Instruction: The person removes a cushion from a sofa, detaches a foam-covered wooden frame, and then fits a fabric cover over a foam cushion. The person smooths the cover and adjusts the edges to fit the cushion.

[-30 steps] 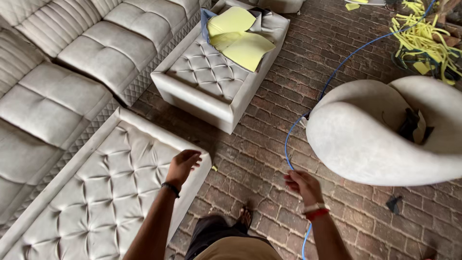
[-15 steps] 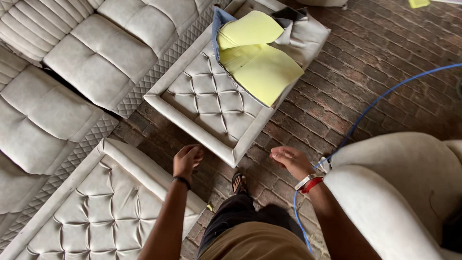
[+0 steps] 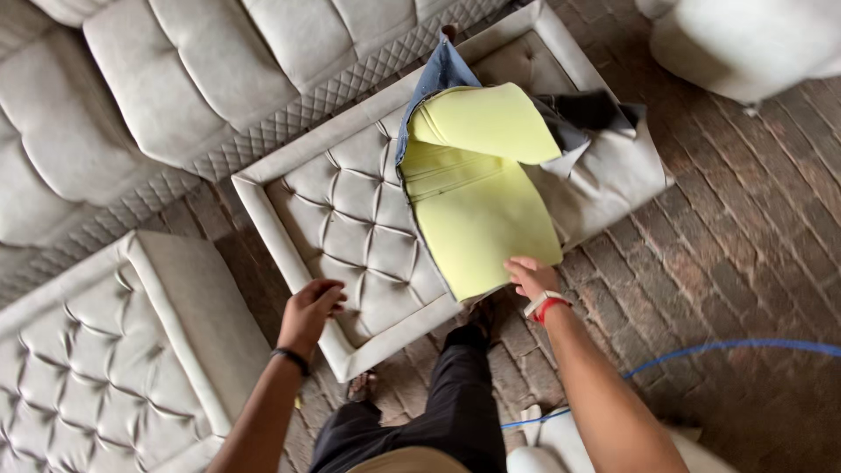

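Briefly, view: head camera looked straight down over the person's legs and both arms.
Right hand (image 3: 528,277): rested at the near edge of the yellow foam sheet (image 3: 477,210); fingers (image 3: 519,265) curled onto that edge, thumb hidden, so a true pinch could not be confirmed. Wore a red-and-white wristband (image 3: 545,306).
Left hand (image 3: 308,311): hovered above the near rim of the tufted ottoman (image 3: 337,215), fingers loosely curled together, nothing in it; contact with the rim could not be told. Dark band (image 3: 289,356) on the wrist.
Foam sheet: lay on the ottoman's right half, long side running away from the person, near end overhanging the front edge slightly. A second yellow foam piece (image 3: 486,123) lay on its far end, curling up.
Under foam: blue denim cloth (image 3: 435,79) at the far left, dark fabric (image 3: 587,112) and pale upholstery fabric (image 3: 613,166) to the right.
Surroundings: second tufted ottoman (image 3: 114,350) at lower left, near the first but apart; grey tufted sofa (image 3: 175,79) behind both; pale rounded chair (image 3: 745,39) at upper right.
Floor: brick paving (image 3: 745,263), with a blue hose (image 3: 727,349) crossing at lower right.
Legs: dark trousers (image 3: 447,412), a sandalled foot (image 3: 363,384) beside the ottoman's near corner.
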Tool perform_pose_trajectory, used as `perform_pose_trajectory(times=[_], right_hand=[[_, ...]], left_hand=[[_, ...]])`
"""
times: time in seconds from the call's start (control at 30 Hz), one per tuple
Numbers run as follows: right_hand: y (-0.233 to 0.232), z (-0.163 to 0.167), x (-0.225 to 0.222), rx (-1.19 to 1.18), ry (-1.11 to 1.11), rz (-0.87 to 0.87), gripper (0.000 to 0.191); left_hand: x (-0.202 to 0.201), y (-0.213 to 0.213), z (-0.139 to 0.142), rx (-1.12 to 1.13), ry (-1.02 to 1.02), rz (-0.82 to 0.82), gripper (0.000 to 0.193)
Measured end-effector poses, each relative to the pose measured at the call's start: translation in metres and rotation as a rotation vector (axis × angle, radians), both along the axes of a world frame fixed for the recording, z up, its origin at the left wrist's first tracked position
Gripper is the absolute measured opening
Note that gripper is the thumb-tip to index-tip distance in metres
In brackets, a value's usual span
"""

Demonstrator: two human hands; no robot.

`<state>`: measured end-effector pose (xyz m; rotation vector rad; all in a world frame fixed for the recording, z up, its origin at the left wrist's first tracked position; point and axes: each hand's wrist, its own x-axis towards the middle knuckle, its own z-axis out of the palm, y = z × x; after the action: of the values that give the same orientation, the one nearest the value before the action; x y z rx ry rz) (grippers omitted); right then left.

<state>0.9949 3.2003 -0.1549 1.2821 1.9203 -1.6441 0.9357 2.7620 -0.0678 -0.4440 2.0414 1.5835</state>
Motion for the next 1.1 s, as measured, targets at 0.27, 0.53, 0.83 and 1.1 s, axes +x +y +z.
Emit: perform_pose_trajectory(times=[0.27, 0.53, 0.83, 1.1], right_hand=[[0.125, -0.072, -0.229, 0.524, 0.089, 0.348, 0.110], [0.164, -0.091, -0.359, 0.546, 0.368, 0.426, 0.141], [0.092, -0.119, -0.343, 0.025, -0.004, 0.430, 0.055], [-0.096, -0.046, -0.213, 0.007, 0.229, 0.841, 0.045]], left_hand=[[-0.015, 0.118, -0.028, -0.156, -0.199, -0.039, 0.029], [0.023, 0.118, -0.058, -0.199, -0.544, 0.028, 0.034], [0.066, 0.087, -0.070, -0.138, -0.643, 0.275, 0.037], [0.069, 0.096, -0.008, -0.194, -0.352, 0.283, 0.045]])
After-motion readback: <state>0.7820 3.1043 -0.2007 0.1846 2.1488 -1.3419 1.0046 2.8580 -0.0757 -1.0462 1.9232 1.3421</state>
